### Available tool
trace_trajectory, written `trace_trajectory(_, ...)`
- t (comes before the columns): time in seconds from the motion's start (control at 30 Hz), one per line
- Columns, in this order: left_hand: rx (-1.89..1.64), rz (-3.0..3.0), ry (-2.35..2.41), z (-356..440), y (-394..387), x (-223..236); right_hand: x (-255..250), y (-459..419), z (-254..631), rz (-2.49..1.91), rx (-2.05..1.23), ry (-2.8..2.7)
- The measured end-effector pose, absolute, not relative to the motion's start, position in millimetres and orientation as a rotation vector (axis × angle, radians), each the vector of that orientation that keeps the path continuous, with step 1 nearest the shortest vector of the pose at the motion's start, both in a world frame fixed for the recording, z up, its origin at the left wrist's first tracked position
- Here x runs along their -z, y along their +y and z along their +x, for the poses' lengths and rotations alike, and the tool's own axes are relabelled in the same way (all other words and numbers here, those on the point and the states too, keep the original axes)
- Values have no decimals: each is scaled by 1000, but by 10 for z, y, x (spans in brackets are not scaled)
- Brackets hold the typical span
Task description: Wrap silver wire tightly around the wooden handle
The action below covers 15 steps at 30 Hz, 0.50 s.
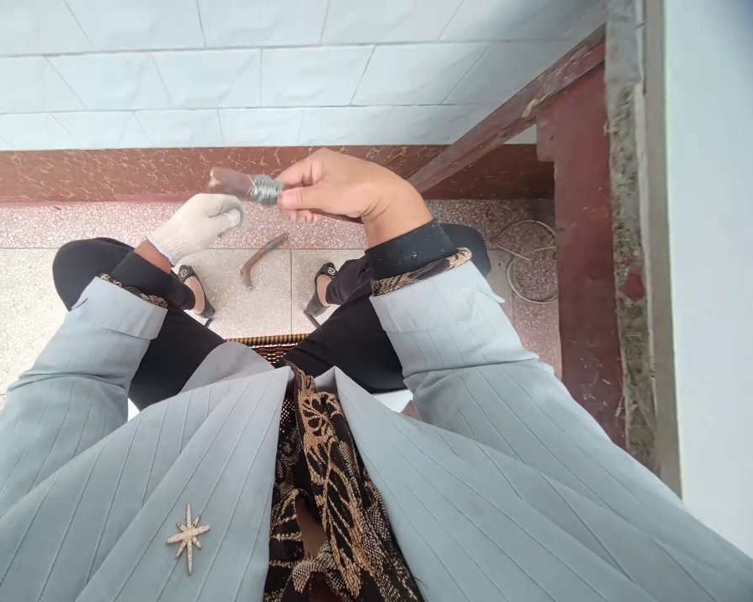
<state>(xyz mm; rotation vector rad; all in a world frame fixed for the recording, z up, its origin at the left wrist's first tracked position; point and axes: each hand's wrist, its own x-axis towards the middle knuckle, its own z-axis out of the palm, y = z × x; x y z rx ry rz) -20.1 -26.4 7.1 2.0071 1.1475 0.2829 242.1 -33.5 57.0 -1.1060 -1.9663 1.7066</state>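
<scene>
Floor (12, 322) beneath wire-bound stick (242, 183), crosswise, tip leftward, in pinch of right hand (339, 186); left hand (193, 226), hold unclear

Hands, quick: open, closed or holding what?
Left hand: gloved, curled beside the wire-wrapped stick; grip cannot be told.
Right hand: closed, pinching the wire-wrapped stick.

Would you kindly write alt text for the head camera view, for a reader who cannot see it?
A bare right hand pinches a brown stick at its winding of silver wire, while the gloved left hand is close to one end. A bent brown piece lies on the speckled floor below, near a tiled wall.
</scene>
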Motion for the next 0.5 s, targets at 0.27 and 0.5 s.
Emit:
trace_trajectory(0.27, -43, 2310, 922, -75, -90, -280, -462, 36, 2279, -1656, -1270, -2166)
trace_trajectory(0.5, -118, 2252, 913, -96, -107, -555, -599, -112, 2370, -842, -1954, -2754)
